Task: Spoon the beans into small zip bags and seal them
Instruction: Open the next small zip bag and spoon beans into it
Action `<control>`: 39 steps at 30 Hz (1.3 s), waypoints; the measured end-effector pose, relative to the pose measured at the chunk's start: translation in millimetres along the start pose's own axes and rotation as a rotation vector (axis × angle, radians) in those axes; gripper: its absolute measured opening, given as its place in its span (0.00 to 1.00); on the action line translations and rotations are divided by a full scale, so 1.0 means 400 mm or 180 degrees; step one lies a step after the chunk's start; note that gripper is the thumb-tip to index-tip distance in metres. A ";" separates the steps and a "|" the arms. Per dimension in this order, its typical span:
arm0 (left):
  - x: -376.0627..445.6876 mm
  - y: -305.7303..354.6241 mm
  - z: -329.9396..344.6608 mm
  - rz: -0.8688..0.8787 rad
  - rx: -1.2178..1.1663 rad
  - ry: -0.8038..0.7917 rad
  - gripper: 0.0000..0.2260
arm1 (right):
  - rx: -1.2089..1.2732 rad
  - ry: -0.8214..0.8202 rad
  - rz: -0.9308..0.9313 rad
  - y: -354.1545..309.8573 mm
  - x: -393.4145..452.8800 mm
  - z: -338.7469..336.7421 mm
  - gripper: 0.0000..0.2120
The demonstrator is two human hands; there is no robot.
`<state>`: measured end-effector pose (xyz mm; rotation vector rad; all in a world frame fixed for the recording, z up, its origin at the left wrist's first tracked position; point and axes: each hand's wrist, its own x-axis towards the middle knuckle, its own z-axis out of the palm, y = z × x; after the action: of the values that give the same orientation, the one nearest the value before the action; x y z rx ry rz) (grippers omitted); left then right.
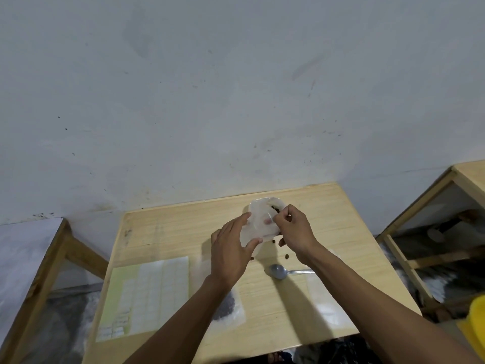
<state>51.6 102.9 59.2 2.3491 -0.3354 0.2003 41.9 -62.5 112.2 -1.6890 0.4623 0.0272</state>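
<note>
Wooden table (328,214) against a pale wall (210,88). Both hands raised over its far half, working one small clear zip bag (258,225)

- Left hand (231,256): fingers spread and lightly curled, thumb tip and fingertips pressing the bag's left and lower edges
- Right hand (295,229): fingers bunched into a pinch on the bag's right edge; a fingertip shows pink through the plastic
- Bag held off the table, flat face toward the camera, long axis roughly upright and leaning a little left. Cannot tell which end is the zip
- White bowl (262,203) just behind the bag, a few dark beans (275,207) visible inside
- Loose beans on the table below the hands, three or four
- Metal spoon (279,271) lying flat near the right forearm, bowl end pointing left, handle running right
- Filled bag of dark beans (227,307) flat on the table under the left forearm
- Printed sheet (147,295) at near left, green border, grid of small cells; the print is too small to read
- More clear plastic (325,306) at near right, contents unclear
- No brand or label legible anywhere
</note>
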 end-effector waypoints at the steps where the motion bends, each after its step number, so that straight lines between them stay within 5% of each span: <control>1: -0.002 -0.002 0.001 -0.0002 0.0011 -0.0002 0.26 | 0.0012 -0.0085 0.0019 0.002 0.003 -0.006 0.07; 6: -0.005 -0.033 -0.012 -0.0043 0.0068 -0.0017 0.26 | -0.0401 -0.0424 0.0218 0.088 0.033 -0.064 0.09; 12: -0.010 -0.066 -0.028 -0.0100 -0.0029 0.0040 0.27 | -0.3576 -0.0984 0.0101 0.286 0.045 -0.141 0.11; 20: -0.012 -0.078 -0.032 -0.0402 -0.0012 0.0115 0.29 | -0.4263 -0.0816 -0.0379 0.341 0.046 -0.145 0.10; 23: -0.009 -0.092 -0.036 -0.0452 0.0057 0.0127 0.29 | -0.4185 -0.0935 -0.0461 0.320 0.052 -0.148 0.06; 26: -0.001 -0.107 -0.045 -0.0550 0.0143 0.0125 0.30 | -0.3262 -0.0956 -0.0468 0.273 0.062 -0.157 0.07; 30: 0.015 -0.126 -0.051 -0.0598 0.0205 0.0131 0.30 | -0.2129 -0.0385 -0.0718 0.213 0.096 -0.159 0.09; 36: 0.050 -0.125 -0.034 -0.0522 0.0066 0.0059 0.31 | -0.2502 0.0212 -0.0686 0.131 0.187 -0.145 0.15; 39: 0.075 -0.118 -0.021 -0.0654 -0.0156 -0.0013 0.30 | -0.1895 0.0645 -0.0721 0.109 0.212 -0.137 0.12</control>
<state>94.0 135.8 41.4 2.3167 -0.0983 0.0876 92.6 -143.2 57.3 -2.3360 0.4348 -0.1909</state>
